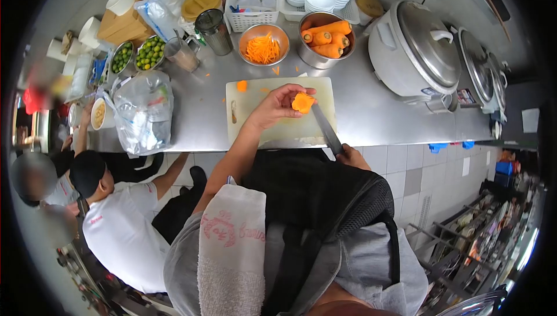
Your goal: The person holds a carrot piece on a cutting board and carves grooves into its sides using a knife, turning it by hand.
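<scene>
My left hand [278, 106] grips a carrot piece [302, 103] above the cutting board, its cut end shaped like a flower with notched edges. In my right hand [350, 157] is a knife [326, 130], held by the handle near the counter's front edge. Its blade slants up and left, the tip close to the carrot piece; whether they touch I cannot tell. Beneath them lies a pale cutting board [278, 135]. Another small carrot piece [241, 86] rests at the board's upper left.
Behind the board stand a bowl of shredded carrot [263, 49] and a metal pot of whole carrots [327, 37]. A large rice cooker [400, 46] occupies the right. Limes [149, 53] and a plastic bag [143, 110] are at left. A person in white [125, 223] crouches beside me.
</scene>
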`<action>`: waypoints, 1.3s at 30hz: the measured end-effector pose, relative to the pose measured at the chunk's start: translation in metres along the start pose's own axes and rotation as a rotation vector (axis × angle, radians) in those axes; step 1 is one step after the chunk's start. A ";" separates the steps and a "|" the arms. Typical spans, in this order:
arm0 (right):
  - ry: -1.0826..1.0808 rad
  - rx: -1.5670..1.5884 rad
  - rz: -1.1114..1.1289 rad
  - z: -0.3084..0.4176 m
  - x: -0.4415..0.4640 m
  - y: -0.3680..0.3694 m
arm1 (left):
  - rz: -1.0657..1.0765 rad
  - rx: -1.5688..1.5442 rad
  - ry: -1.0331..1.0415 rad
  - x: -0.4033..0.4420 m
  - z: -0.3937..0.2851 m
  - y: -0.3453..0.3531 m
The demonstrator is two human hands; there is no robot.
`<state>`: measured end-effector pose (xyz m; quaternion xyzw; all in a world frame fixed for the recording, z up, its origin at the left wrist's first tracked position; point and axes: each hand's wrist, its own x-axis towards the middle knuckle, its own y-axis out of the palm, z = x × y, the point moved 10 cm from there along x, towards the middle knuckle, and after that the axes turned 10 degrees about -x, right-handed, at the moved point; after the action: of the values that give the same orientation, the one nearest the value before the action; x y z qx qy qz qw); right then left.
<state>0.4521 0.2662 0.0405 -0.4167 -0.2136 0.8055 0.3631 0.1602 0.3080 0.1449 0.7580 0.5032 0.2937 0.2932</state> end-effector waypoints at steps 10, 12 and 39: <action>-0.105 0.149 0.230 0.023 0.041 -0.059 | -0.228 0.046 0.167 -0.011 0.016 0.016; -0.191 0.109 0.249 0.025 0.056 -0.066 | -0.295 0.019 0.156 -0.016 0.024 0.012; -0.349 0.160 0.195 0.078 0.053 -0.070 | -0.562 1.335 0.184 -0.020 0.076 -0.024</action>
<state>0.3953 0.3484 0.1022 -0.2595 -0.1672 0.9112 0.2727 0.1958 0.2861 0.0749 0.5898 0.7732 -0.0994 -0.2106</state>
